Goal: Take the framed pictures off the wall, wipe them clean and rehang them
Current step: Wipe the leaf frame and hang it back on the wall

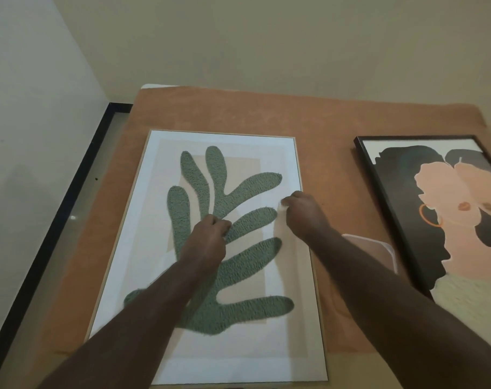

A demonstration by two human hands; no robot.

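Observation:
A light-wood framed picture (283, 276) showing a green leaf shape lies flat on an orange cloth (238, 110). My left hand (208, 237) rests on the middle of its glass with the fingers curled under; nothing shows inside them. My right hand (303, 211) is near the frame's right edge and pinches a small white wipe (282, 204) against the glass. A black-framed picture (393, 209) of a peach-toned figure with a hoop earring lies to the right on the same cloth.
A pale rounded object (384, 251) lies between the two pictures, partly hidden by my right forearm. A black-edged panel (56, 220) runs along the left beside the white wall. A beige wall (266, 37) rises behind the cloth.

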